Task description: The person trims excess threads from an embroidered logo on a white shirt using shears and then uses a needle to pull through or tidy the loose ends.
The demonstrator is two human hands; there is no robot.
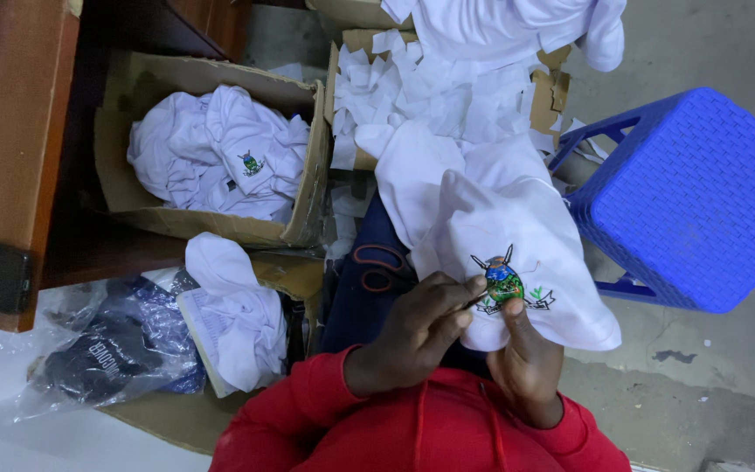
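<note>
At the far left stands a brown wooden worktop (6, 131), with a crumpled clear plastic bag holding dark blue cloth (111, 354) on the floor below it. Just right of that, an open brown cardboard box (303, 188) is filled with bundled white garments (211, 153), one showing a small embroidered badge. Below the box lies another loose white garment (238, 319), partly over a flat piece of cardboard.

Toward the middle, a pair of scissors with dark, red-edged handles (377, 267) rests on dark blue cloth on the person's lap. The left hand (412, 336), coming out of a red sleeve, has its fingers (469, 288) pinched together on something thin and dark at the edge of a colourful embroidered crest in green and blue (504, 284); what that thin thing is cannot be told. The crest sits on a white cotton shirt (526, 227) draped over the lap. The right hand (526, 358) is under the shirt's lower edge, its thumb pressed on the cloth just below the crest, so its fingers are closed on the shirt.

Behind, a second cardboard box heaped with white fabric scraps (421, 87) stands near. At the far right is a blue woven-pattern plastic stool (701, 192) on the grey concrete floor (727, 376).
</note>
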